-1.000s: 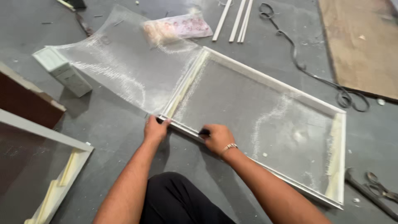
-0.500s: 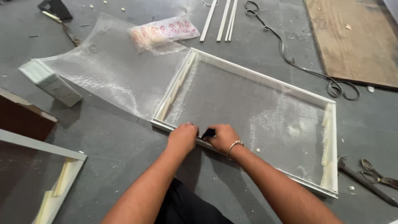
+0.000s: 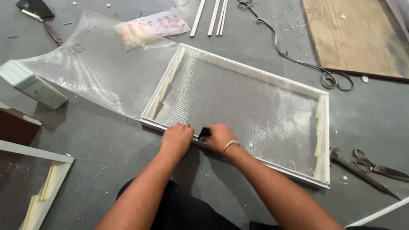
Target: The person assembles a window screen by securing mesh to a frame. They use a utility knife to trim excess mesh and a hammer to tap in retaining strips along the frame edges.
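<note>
Nearest, both hands press on the near rail of the white screen frame [image 3: 238,110] lying flat on the grey floor [image 3: 102,140]. The left hand [image 3: 177,139] rests curled on the rail, seemingly steadying it. The right hand [image 3: 218,137] grips a small black tool [image 3: 205,133] against the edge. Beyond, loose mesh [image 3: 93,76] spreads leftward, with scissors [image 3: 379,168] to the right.
</note>
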